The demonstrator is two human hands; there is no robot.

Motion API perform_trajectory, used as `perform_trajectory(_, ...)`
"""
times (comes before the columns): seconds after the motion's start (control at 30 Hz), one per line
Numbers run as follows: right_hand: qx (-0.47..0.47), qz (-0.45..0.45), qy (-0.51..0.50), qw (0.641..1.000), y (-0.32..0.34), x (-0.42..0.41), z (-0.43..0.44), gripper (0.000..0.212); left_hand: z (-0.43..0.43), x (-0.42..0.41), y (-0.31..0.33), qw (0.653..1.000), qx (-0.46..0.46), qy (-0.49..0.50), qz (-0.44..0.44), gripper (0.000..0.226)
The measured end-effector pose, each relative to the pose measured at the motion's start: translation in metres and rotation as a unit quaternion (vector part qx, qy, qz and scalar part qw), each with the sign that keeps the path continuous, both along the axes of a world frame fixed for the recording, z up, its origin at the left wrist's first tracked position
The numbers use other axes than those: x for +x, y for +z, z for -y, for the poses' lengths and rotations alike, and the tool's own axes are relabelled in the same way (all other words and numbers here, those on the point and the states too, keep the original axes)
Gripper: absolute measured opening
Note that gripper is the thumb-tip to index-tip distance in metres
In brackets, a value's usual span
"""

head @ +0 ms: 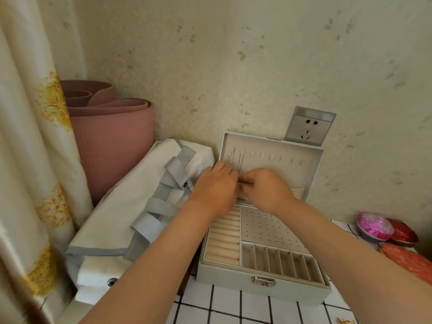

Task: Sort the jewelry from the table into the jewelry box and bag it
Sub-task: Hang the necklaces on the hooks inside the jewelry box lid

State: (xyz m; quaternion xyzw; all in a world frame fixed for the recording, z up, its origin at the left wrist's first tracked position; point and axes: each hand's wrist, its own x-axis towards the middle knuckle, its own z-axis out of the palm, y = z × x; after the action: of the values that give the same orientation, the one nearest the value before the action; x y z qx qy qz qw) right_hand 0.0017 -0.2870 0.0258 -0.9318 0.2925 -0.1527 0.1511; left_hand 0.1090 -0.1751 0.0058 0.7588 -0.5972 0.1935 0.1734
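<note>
Bare forearms (163, 265) rise from the bottom edge as I watch the left hand (214, 188) and right hand (266, 188) meet at centre frame. The fingers of both are curled, pinching the lower end of a thin necklace chain (240, 163) that hangs from a hook in the raised lid (311, 174) of the open jewelry box (264, 288). The box stands on the grid-patterned desk (233, 307), lower right of centre. A white tote bag (121, 206) lies just left of it. A rolled pink yoga mat (112, 146) stands behind, upper left.
</note>
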Motion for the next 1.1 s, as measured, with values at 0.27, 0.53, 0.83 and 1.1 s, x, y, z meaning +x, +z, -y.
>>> perform_trajectory(0.27, 0.008, 0.022, 0.003, 1.0, 0.016, -0.022, -0.009, 0.031, -0.009, -0.005, 0.008, 0.999, 0.001, -0.014, -0.049, 0.035)
perform_trajectory(0.53, 0.096, 0.063, 0.045, 0.992, 0.035, -0.085, -0.042, 0.017, -0.04, -0.052, 0.034, 0.995, -0.009, -0.059, -0.083, 0.03)
perform_trajectory(0.83, 0.164, -0.04, 0.082, 0.982, 0.023, -0.172, -0.086, 0.009, -0.098, -0.122, 0.009, 0.981, 0.044, -0.104, -0.158, 0.014)
perform_trajectory(1.1, 0.146, -0.176, 0.105, 0.968, -0.015, -0.213, -0.098, 0.014, -0.119, -0.171, -0.024, 0.93, 0.236, -0.102, -0.262, 0.017)
